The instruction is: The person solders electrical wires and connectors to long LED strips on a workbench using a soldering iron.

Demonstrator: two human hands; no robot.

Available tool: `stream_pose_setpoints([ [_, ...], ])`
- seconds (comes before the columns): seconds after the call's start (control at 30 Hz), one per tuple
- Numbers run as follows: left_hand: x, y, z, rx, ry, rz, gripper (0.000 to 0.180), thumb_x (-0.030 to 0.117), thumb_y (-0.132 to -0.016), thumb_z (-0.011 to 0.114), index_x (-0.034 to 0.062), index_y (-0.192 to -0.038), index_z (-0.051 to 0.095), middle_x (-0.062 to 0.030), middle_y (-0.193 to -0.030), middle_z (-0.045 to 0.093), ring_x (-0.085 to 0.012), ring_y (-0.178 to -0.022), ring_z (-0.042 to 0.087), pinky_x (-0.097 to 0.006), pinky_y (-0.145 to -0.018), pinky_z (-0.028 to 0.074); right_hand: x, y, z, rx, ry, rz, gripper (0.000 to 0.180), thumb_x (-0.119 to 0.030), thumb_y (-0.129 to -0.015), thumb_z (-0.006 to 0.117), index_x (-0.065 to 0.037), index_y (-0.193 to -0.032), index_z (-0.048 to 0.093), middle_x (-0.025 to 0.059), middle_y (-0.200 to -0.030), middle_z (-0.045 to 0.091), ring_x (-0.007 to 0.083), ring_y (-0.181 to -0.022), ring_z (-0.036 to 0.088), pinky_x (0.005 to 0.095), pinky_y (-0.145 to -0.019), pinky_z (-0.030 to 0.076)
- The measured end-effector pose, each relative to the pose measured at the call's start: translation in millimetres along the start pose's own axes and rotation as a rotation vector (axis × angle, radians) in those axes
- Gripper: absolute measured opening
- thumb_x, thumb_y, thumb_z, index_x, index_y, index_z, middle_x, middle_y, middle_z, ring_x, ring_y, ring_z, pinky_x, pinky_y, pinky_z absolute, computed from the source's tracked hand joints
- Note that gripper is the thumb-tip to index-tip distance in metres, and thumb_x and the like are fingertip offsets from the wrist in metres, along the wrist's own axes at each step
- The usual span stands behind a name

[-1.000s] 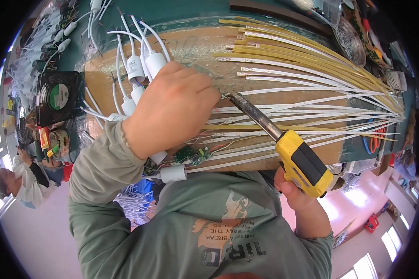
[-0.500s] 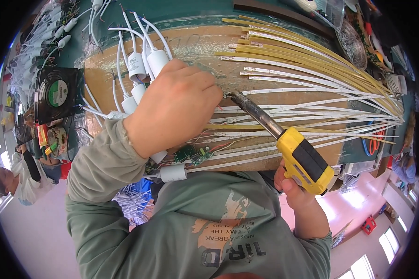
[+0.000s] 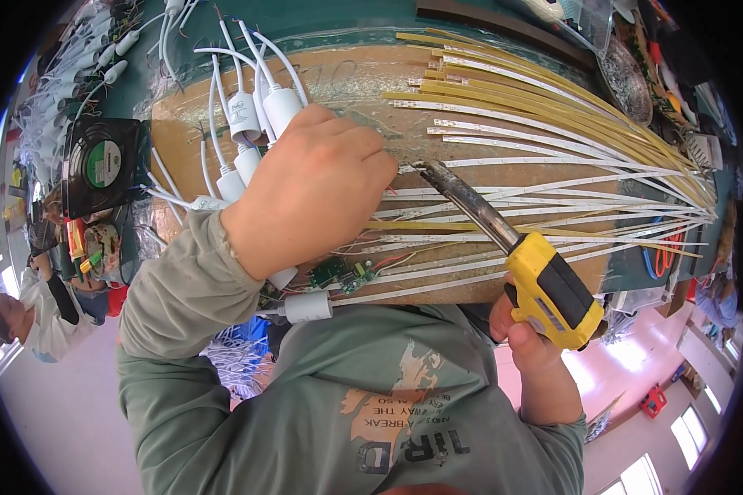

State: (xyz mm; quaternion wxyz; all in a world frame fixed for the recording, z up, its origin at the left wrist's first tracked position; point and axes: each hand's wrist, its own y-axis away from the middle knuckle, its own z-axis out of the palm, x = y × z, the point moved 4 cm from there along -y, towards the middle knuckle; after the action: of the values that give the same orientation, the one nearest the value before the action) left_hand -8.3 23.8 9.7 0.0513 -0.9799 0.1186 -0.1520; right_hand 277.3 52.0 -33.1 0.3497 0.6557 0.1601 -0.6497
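Observation:
My right hand [image 3: 530, 337] is wrapped round the handle of a yellow and black soldering gun [image 3: 553, 289], whose long dark metal barrel slants up and left. Its sooty tip lies over the end of a white LED strip [image 3: 504, 162], just right of my left hand [image 3: 318, 190]. The left hand is closed, back upward, with its fingertips hidden. A short bit of red wire shows at its edge, but what it grips is hidden. White lamp caps [image 3: 281, 109] with white cables stand beyond it. Below it lie green circuit boards [image 3: 351, 275] and another white cap [image 3: 307, 306].
White and yellow LED strips [image 3: 553, 82] fan out across the brown board [image 3: 355, 74] to the right. A black fan [image 3: 101, 165] stands at the left, near many cabled caps. Orange-handled scissors [image 3: 664, 252] lie at the right. Another person [image 3: 45, 305] is at far left.
The soldering gun has shifted a little right and down, drawing its tip away from my left hand. My left hand has hardly moved.

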Motion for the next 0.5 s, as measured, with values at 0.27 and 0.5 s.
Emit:
stream_pose_setpoints([
  [0.27, -1, 0, 0, -0.010, -0.004, -0.005, 0.016, 0.008, -0.068, 0.067, 0.0063, -0.083, 0.065, -0.0053, -0.079, 0.060, -0.0258, -0.077, 0.059, -0.038, -0.075, 0.044, 0, 5, -8, -0.027, 0.014, -0.023, 0.060, -0.030, -0.082, 0.072, 0.005, -0.125, 0.050, 0.0035, -0.071, 0.053, 0.0117, -0.056, 0.048, 0.0252, -0.051, 0.040],
  [0.5, 0, 0, -1, -0.030, -0.013, -0.009, 0.017, 0.008, -0.069, 0.067, 0.0062, -0.085, 0.065, -0.0052, -0.081, 0.061, -0.0254, -0.079, 0.059, -0.037, -0.076, 0.044, 0, 8, -10, -0.038, 0.043, -0.063, 0.049, -0.025, -0.086, 0.069, 0.004, -0.124, 0.056, 0.0077, -0.089, 0.061, 0.0129, -0.063, 0.053, 0.0263, -0.055, 0.041],
])
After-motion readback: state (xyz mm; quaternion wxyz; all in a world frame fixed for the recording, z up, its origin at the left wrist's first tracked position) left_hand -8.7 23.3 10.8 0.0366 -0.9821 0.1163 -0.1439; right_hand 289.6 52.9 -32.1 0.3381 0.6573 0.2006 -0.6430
